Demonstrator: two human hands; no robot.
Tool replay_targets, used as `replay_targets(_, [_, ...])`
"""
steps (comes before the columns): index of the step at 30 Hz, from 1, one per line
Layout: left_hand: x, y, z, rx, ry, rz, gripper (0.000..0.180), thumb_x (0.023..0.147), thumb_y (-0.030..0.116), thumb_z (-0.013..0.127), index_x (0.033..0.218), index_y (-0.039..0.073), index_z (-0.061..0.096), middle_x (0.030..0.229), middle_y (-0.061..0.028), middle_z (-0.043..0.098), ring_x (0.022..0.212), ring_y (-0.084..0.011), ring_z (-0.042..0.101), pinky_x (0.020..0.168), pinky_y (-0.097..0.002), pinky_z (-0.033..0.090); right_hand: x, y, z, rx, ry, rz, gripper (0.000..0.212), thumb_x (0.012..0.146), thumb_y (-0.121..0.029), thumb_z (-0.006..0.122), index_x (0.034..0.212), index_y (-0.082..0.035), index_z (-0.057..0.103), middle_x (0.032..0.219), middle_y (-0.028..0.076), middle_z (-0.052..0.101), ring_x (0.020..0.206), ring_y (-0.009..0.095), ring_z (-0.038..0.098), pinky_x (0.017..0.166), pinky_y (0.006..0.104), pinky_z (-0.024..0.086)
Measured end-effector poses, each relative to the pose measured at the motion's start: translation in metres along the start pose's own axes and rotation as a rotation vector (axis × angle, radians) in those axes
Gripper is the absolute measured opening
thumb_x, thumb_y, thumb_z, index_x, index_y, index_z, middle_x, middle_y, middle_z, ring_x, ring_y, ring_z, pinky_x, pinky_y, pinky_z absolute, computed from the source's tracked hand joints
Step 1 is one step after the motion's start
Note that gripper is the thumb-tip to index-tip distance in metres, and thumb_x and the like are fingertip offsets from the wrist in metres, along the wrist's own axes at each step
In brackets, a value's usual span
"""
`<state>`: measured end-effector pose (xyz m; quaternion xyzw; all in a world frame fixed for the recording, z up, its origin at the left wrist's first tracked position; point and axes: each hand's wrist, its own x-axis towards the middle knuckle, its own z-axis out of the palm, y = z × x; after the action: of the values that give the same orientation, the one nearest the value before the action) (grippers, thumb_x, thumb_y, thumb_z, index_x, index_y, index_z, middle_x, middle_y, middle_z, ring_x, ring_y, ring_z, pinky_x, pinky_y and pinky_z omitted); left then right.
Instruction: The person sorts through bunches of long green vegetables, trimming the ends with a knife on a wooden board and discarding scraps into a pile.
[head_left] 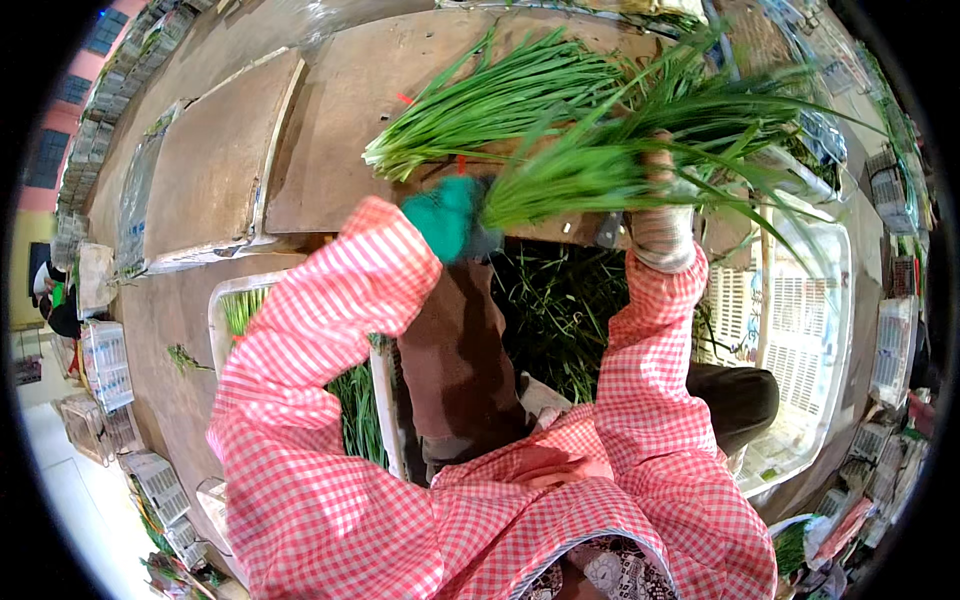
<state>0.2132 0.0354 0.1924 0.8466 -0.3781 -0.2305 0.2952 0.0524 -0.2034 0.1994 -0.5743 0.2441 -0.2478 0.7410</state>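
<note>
A bunch of long green chives (575,185), blurred by motion, is in my right hand (657,170). Its pale stem ends point left and its leaves trail off to the right. My left hand (445,220), in a teal glove, is beside those stem ends; motion smears its fingers, so their grip is unclear. On the brown board (335,150) just beyond lies another pile of chives (500,105), with its white ends to the left. Bits of red tie (461,165) show by the pile.
Loose green leaves (560,320) fill the dark space between my knees. A white crate (388,410) with chives stands at my left, a white plastic basket (835,330) at my right. A second board (215,160) lies at the far left. Stacked crates (105,360) line the left side.
</note>
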Motion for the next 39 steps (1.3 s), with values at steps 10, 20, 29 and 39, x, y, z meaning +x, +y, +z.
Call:
replay_targets(10, [0.059,-0.073,-0.041,0.539,-0.322,-0.249,0.046,0.067,0.017,0.069,0.109,0.005,0.054,0.094,-0.0148,0.064,0.075,-0.032,0.062,0.066,-0.043,0.048,-0.024,0.014,0.078,-0.61,-0.289,0.541,0.024,0.087,-0.025,0.059,0.08,-0.003,0.065,0.068,0.003,0.063,0.056,0.01,0.056,0.048,0.0235,0.044])
replay_targets(20, [0.055,-0.075,-0.052,0.296,-0.277,-0.162,0.052,0.071,0.027,0.072,0.114,0.003,0.055,0.088,-0.0199,0.064,0.078,-0.0324,0.063,0.069,-0.0432,0.049,0.052,0.062,0.166,-1.179,-0.882,-0.189,0.028,0.084,-0.029,0.055,0.096,-0.005,0.064,0.082,0.019,0.063,0.078,0.035,0.061,0.067,0.0386,0.049])
replay_targets(29, [-0.023,-0.1,-0.085,-0.592,0.506,-0.011,0.047,0.084,0.016,0.062,0.126,0.001,0.047,0.121,-0.012,0.053,0.109,-0.0235,0.054,0.087,-0.0363,0.047,0.051,0.08,0.155,-1.07,-0.811,-0.161,0.029,0.086,-0.026,0.056,0.109,-0.009,0.062,0.092,0.016,0.065,0.084,0.032,0.062,0.073,0.0343,0.049])
replay_targets(39, [0.063,-0.137,0.012,-0.493,0.864,0.011,0.05,0.082,0.012,0.066,0.127,0.002,0.048,0.129,-0.0152,0.048,0.121,-0.0247,0.044,0.101,-0.0349,0.034,0.059,0.092,0.149,-1.263,-0.868,-0.189,0.026,0.087,-0.023,0.051,0.105,-0.009,0.062,0.093,0.014,0.065,0.079,0.031,0.062,0.07,0.0357,0.05])
